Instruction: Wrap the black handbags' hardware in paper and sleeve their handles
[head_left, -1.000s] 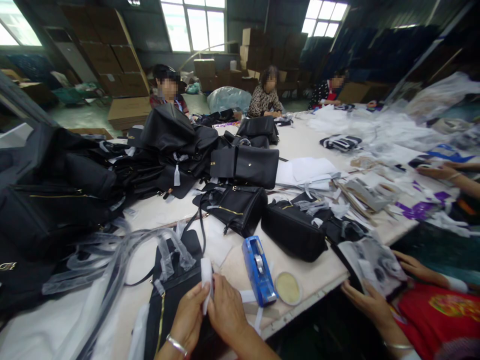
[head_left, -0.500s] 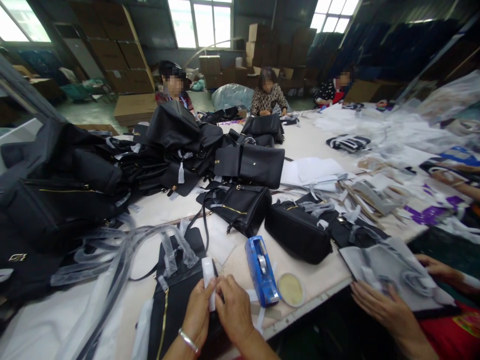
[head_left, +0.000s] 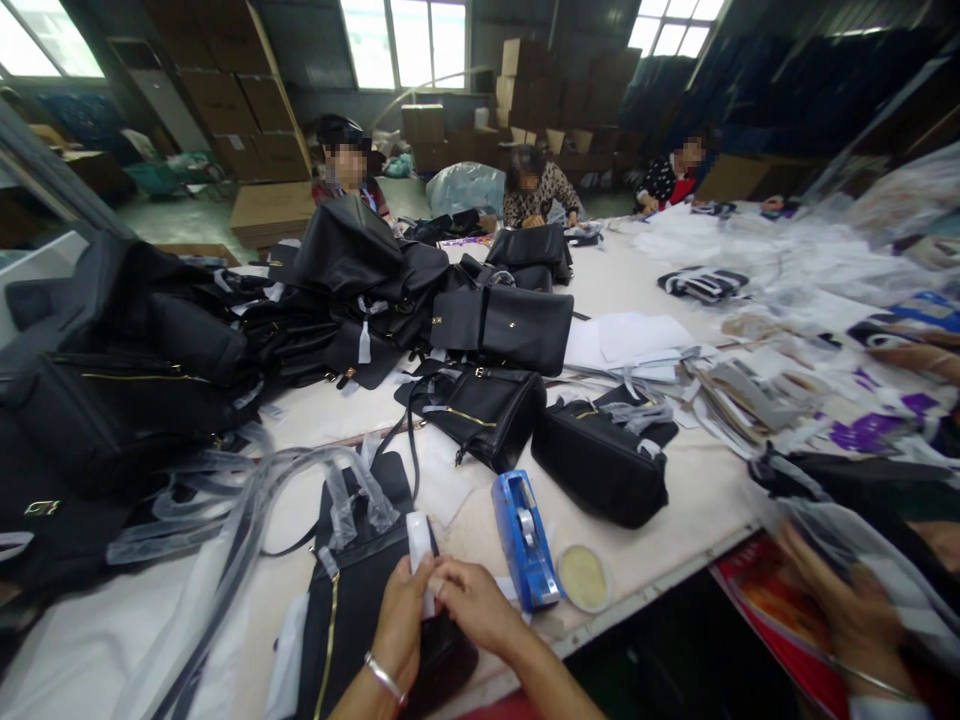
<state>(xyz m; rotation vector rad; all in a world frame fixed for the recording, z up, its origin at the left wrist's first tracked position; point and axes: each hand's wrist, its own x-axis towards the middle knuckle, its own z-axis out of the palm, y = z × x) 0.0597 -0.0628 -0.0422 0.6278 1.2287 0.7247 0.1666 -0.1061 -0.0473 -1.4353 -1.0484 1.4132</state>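
Observation:
A black bag (head_left: pixel 358 600) with a gold zipper lies on the table in front of me, clear plastic wrapped round its straps. At its right side a narrow white strip (head_left: pixel 419 540) stands up between my hands; whether it is paper or foam I cannot tell. My left hand (head_left: pixel 403 612), with a silver bangle at the wrist, is closed round the strip's lower part. Fingers bent, my right hand (head_left: pixel 474 603) pinches at the strip's right edge, its fingertips against my left thumb. Just right of my hands stands a blue tape dispenser (head_left: pixel 517 550), beside a round shallow dish (head_left: pixel 583 577).
Black bags (head_left: pixel 124 400) are heaped at the left, with more bags (head_left: pixel 600 460) beyond the dispenser. White paper sheets (head_left: pixel 630 340) and cardboard pieces (head_left: pixel 750 400) lie to the right. A co-worker's hand (head_left: pixel 847 600) is close at my right; several people sit across the table.
My right hand has turned slightly and its forearm swung right; the strip stays in my left hand. The co-worker at right has pulled a black bag off the table's edge towards themselves.

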